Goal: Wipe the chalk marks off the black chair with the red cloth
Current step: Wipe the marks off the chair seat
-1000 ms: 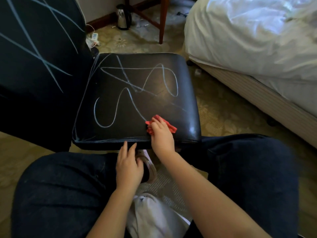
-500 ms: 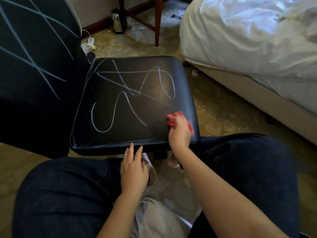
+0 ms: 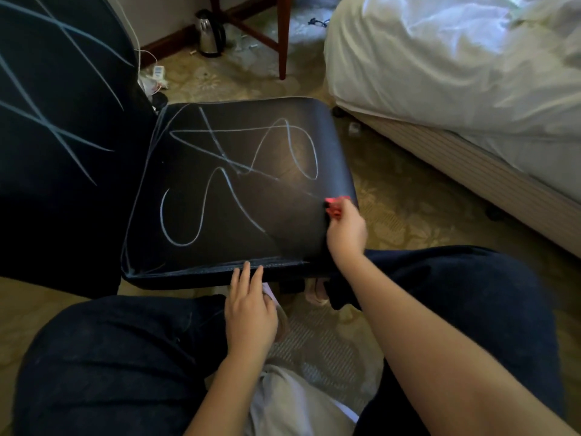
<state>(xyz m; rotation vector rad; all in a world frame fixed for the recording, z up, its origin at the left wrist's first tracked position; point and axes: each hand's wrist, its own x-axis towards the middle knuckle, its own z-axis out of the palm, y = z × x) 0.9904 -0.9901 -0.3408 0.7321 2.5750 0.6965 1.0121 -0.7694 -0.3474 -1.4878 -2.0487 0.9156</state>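
**Wiping barely begun**

I have my right hand [image 3: 345, 228] bunched around the red cloth [image 3: 334, 206], pressed against the right edge of the black chair [image 3: 283, 215] seat. My left hand [image 3: 250, 313] lies flat, fingertips touching the seat's front edge. The near right corner looks clean. The chalk marks [image 3: 201, 215] loop across most of the seat and cross the backrest [image 3: 56, 105], so I judge nearly all the job is left.

- Bed [image 3: 440, 73] with rumpled white bedding — right of the grip and beyond it.
- Patterned beige carpet [image 3: 408, 221] just right of the grip.
- Steel kettle [image 3: 210, 34] and wooden furniture legs [image 3: 283, 36] far beyond the grip — by the pale wall [image 3: 163, 14].
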